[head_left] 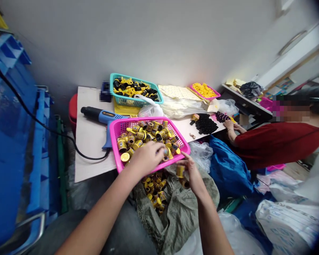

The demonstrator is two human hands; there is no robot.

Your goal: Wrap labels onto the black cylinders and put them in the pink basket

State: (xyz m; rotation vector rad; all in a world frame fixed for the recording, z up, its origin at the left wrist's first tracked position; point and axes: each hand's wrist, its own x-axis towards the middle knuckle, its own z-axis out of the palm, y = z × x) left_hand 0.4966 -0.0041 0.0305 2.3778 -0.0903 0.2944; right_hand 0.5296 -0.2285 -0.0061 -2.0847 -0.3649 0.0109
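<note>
A pink plastic basket (113, 150) sits on the table's front edge, heaped with small yellow-and-brown labelled cylinders (140, 135). My left hand (149, 156) reaches over its near rim with fingers curled down among the pieces; what they grip, if anything, is hidden. Just off the basket's right corner, my right hand (192, 171) is closed around a couple of the same cylinders (180, 171), slightly blurred. Below the basket, an open grey-green woven sack (175, 209) contains more of these pieces.
A blue heat gun (106, 116) with a black cord lies left of the basket. Behind stands a teal basket (136, 101) of black and yellow parts. Black pieces (206, 124) lie to the right, near a person in red (279, 145). Blue bins (10, 141) line the left.
</note>
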